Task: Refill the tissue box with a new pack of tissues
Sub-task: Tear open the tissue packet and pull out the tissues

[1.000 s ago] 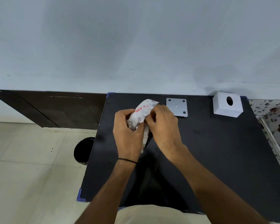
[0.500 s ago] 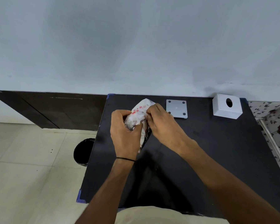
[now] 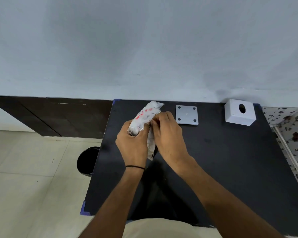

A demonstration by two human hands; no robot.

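A tissue pack (image 3: pixel 145 115) in clear plastic with red print is held above the black table (image 3: pixel 222 160). My left hand (image 3: pixel 132 145) grips its lower part from the left. My right hand (image 3: pixel 167 134) pinches the wrapper at the pack's right side. The white tissue box cover (image 3: pixel 239 112), with an oval hole on top, stands at the table's far right corner. Its flat grey base plate (image 3: pixel 187 115) lies apart from it near the far edge, just right of my hands.
A black round bin (image 3: pixel 87 160) stands on the tiled floor left of the table. A pale wall runs along the table's far edge. A floral-patterned surface (image 3: pixel 292 134) lies right of the table.
Both hands have shifted slightly with the pack, and the pack's top end now points farther up toward the wall. My right fingers have worked along the wrapper.
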